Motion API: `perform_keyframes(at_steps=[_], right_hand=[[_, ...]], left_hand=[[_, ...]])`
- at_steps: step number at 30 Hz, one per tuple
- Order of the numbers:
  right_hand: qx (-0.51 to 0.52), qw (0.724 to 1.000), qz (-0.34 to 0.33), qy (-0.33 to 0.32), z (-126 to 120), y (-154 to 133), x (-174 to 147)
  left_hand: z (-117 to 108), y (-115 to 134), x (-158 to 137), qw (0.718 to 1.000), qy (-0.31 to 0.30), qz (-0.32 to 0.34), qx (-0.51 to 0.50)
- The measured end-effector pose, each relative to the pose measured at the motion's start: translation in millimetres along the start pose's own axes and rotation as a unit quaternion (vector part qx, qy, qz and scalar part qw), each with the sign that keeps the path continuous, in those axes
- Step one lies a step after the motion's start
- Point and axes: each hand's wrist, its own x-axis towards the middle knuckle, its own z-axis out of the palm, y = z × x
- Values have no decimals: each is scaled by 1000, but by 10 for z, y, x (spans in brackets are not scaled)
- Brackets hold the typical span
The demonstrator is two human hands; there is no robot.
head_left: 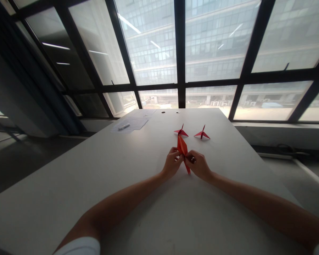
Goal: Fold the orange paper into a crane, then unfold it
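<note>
An orange-red folded origami paper (pixel 183 144) is held upright between my two hands, over the middle of the white table (pixel 138 159). My left hand (pixel 173 161) pinches its left side near the middle. From the right, my right hand (pixel 198 163) grips the same spot, fingertips close to those of the left. A narrow point of the paper sticks out below the fingers, and a wider, pointed part rises above them. Just beyond stand two red origami cranes, one at the left (pixel 184 132) partly behind the paper, the other (pixel 202 134) to the right.
Sheets of paper (pixel 140 122) lie at the table's far left, with a white marker-like object (pixel 124 126) on them. Two small dark spots, one a round hole (pixel 163 112), show near the far edge. Large dark-framed windows (pixel 181 53) stand behind the table.
</note>
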Motion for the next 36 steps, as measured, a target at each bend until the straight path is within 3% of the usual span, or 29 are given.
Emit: perform_keyframes(at_steps=[7,10,13,17,20,25,30,36], right_hand=[[-88,992,-87,-26,-58,-72,-26],[-80,989,-116,-39,-61,-70,-14],[-45,994,-97,-23,-42,-39,15],[-4,999,-18,48,-22,36,60],[21,999,9,37,-27,73,74],[47,999,-2,2,-39,59,76],[17,999,-45,14,-47,32,62],[-6,998,-61,4,-30,16,45]], left_hand=[[-10,30,-10,999,-27,16,-34],[-2,26,7,997,-33,-2,-71],[-13,-5,47,993,-16,-23,-113],[-44,-63,89,987,17,-66,-145],[-51,-93,95,983,26,-87,-159],[-37,-87,85,987,9,-70,-142],[-27,-55,82,981,-24,-77,-178],[-32,-40,89,967,11,-91,-238]])
